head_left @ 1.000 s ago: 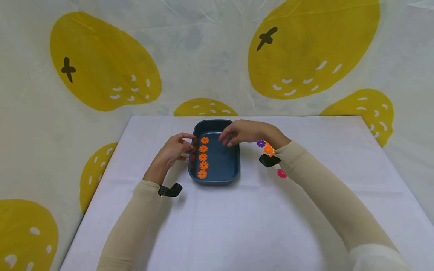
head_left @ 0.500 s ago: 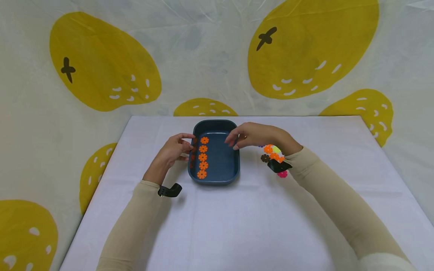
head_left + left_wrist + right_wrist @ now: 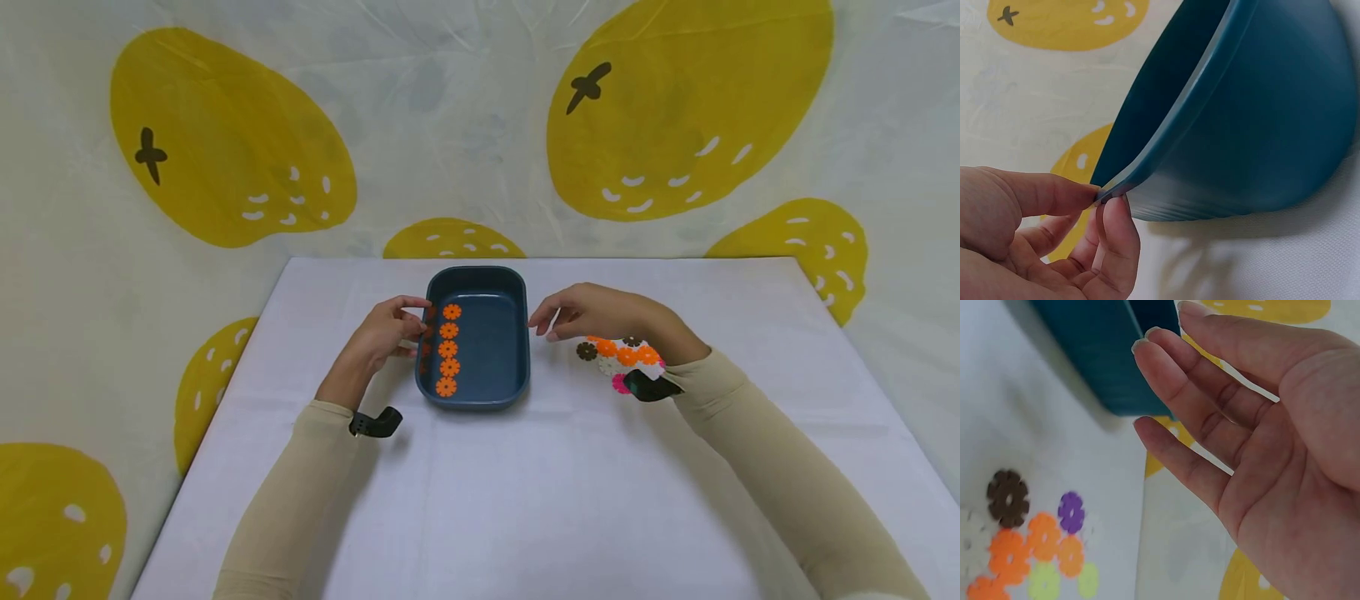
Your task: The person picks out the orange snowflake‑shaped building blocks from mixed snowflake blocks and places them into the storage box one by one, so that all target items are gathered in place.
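Observation:
A dark blue rectangular tray (image 3: 491,354) lies on the white table. Inside it, a row of several orange flower-shaped discs (image 3: 447,349) runs along the left wall, which mirrors them darkly. My left hand (image 3: 381,337) pinches the tray's left rim between thumb and fingers; the left wrist view shows the rim (image 3: 1141,165) between them. Just outside the right rim, my right hand (image 3: 603,310) hovers with loosely bent fingers and nothing in them. Below it on the table lies a loose group of flower discs (image 3: 626,356) in orange, brown, white and pink, partly hidden by the right wrist.
In the right wrist view, a purple disc (image 3: 1071,512) and a yellow-green disc (image 3: 1043,581) lie among the loose ones. Black wrist devices (image 3: 378,422) sit on both wrists. Behind the table's far edge hangs a pale cloth (image 3: 450,125) printed with yellow fruit shapes.
My right hand has moved right, from over the tray's inside to beyond its right rim, above the loose discs. My left hand and the orange row have stayed in place.

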Available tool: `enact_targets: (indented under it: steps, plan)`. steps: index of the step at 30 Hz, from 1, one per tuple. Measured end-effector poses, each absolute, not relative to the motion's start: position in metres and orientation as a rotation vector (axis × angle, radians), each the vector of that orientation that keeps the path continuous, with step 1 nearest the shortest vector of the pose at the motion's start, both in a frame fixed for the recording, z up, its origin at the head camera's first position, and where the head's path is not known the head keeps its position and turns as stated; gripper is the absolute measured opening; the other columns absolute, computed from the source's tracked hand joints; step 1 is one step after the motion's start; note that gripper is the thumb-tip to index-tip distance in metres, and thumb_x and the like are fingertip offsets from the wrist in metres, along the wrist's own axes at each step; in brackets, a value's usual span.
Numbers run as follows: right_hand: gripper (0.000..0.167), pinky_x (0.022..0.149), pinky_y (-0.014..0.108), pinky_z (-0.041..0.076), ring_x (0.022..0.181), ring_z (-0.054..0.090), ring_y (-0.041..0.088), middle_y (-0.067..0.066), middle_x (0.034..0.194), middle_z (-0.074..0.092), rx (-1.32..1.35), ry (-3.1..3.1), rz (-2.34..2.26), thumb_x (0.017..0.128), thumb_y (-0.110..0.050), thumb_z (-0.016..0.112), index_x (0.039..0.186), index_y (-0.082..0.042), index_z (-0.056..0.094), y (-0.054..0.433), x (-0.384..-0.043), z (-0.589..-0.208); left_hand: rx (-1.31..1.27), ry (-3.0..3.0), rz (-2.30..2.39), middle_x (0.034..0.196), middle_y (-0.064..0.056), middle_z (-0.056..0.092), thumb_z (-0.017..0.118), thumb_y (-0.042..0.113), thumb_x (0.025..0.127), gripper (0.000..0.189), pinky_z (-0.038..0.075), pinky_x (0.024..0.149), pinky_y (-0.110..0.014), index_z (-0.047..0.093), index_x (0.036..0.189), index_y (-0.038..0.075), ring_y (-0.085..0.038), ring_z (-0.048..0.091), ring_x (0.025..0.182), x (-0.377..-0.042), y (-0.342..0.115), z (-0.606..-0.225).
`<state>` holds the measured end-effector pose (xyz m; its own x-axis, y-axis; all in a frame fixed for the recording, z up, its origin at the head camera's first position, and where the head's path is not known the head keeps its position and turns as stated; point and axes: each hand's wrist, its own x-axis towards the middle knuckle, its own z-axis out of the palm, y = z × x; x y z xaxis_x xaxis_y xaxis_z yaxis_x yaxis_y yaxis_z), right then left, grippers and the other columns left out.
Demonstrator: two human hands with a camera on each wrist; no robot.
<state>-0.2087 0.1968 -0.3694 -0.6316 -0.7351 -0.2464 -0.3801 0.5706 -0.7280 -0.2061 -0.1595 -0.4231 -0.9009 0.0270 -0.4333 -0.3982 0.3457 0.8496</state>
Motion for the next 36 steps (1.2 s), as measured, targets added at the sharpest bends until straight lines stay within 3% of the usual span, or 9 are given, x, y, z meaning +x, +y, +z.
enact_targets:
  steps: [8,16,26,36]
  plan:
    - [0.03,0.093,0.034,0.056,0.108,0.066,0.022,0.007,0.119,0.071,-0.786,2.288,-0.895,0.098,-0.014,0.068,0.127,-0.017,0.068,0.22,-0.198,-0.382,-0.321,2.239,1.579,0.116,-0.014,0.059,0.056,0.007,0.1,0.04,0.059,0.07,-0.035,0.06,0.136,0.023,-0.032,0.062,0.101,-0.205,-0.16,-0.422]
    - [0.031,0.096,0.041,0.055,0.11,0.067,0.026,0.01,0.121,0.071,-0.713,2.346,-0.901,0.097,-0.015,0.068,0.127,-0.01,0.068,0.25,-0.186,-0.393,-0.301,2.224,1.598,0.116,-0.014,0.056,0.057,0.005,0.099,0.041,0.059,0.07,-0.035,0.06,0.137,0.022,-0.031,0.062,0.1,-0.203,-0.159,-0.421]
    - [0.027,0.092,0.034,0.057,0.109,0.066,0.025,0.008,0.118,0.071,-0.629,2.447,-0.908,0.097,-0.007,0.067,0.124,-0.007,0.069,0.288,-0.175,-0.413,-0.304,2.219,1.596,0.116,-0.013,0.056,0.059,0.005,0.098,0.043,0.059,0.07,-0.034,0.059,0.137,0.022,-0.03,0.062,0.099,-0.203,-0.16,-0.423]
    - [0.03,0.082,0.015,0.052,0.111,0.065,0.03,0.01,0.118,0.072,-0.529,2.568,-0.9,0.093,-0.007,0.071,0.123,-0.004,0.07,0.314,-0.168,-0.426,-0.284,2.225,1.592,0.116,-0.014,0.059,0.056,0.005,0.098,0.042,0.059,0.07,-0.034,0.06,0.136,0.022,-0.032,0.063,0.102,-0.203,-0.16,-0.421]
